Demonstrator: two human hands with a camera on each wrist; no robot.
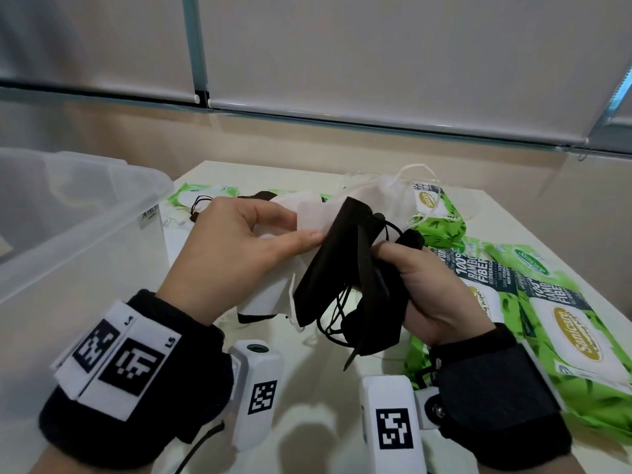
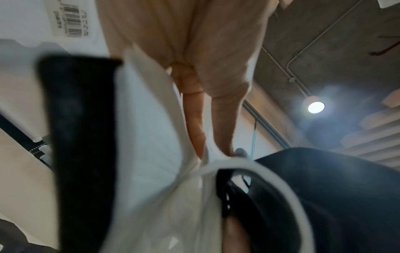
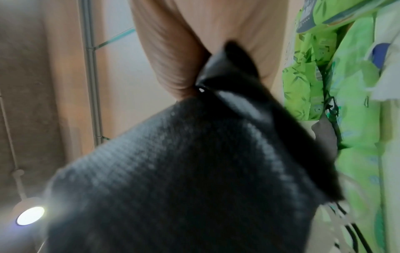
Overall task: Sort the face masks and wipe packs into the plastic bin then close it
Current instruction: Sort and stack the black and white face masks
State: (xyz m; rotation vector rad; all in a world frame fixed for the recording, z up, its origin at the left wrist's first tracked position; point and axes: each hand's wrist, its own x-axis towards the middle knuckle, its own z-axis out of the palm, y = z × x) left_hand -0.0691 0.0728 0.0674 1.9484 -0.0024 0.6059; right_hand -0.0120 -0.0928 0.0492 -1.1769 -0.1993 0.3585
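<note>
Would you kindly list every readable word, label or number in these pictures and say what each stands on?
"Sanicare": oval logo on the green wipe pack.
"100% BAMBOO FIBER", partly cut off: dark panel on the second wipe pack.
"L4", "L5": left wristband tags.
Barcode sticker on the plastic bin: too blurred to read.

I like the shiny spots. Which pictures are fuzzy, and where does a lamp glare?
Head view: sharp, soft shadows on the table. Left wrist view: white mask blurry, ceiling lamp glaring. Right wrist view: black mask smeared, lamp flaring bottom left.
</note>
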